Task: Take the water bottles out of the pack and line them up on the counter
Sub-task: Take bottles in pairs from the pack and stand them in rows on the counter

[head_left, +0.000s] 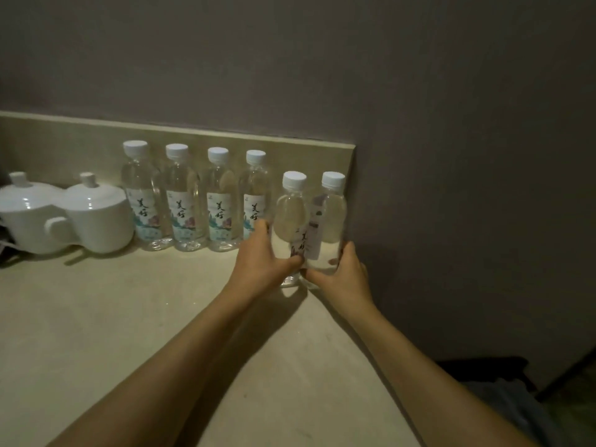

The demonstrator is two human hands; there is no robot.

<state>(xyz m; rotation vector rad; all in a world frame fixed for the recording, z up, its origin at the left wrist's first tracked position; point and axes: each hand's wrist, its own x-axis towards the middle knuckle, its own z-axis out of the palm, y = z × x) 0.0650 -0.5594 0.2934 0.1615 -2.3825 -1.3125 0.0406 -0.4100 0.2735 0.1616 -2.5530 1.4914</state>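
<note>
Two bare forearms reach forward from the bottom edge across a pale desk [96,333] in dim light. Each hand is wrapped around the lower half of a clear water bottle, so each grip is closed on its own bottle. The left hand [261,262] holds the left held bottle [292,217], with its thumb across the front near the base. The right hand [342,272] holds the right held bottle [330,214], fingers curled around the far side. The two bottles touch each other and stand upright, or nearly so; whether their bases rest on the desk or hang just above it cannot be told. They are at the desk's right end, beside a grey wall [467,188].

Just behind and to their left, four matching bottles [200,201] with white caps stand in a row against the low backsplash [80,140], labels facing forward. Further left are two white lidded cups [64,217]. No pack is visible.

The step in hand appears to be placing the last two bottles at the right end of the row. The held pair sits nearer the viewer than the row, so the next move likely calls for pushing both back until level with the four, then letting go without tipping them.
</note>
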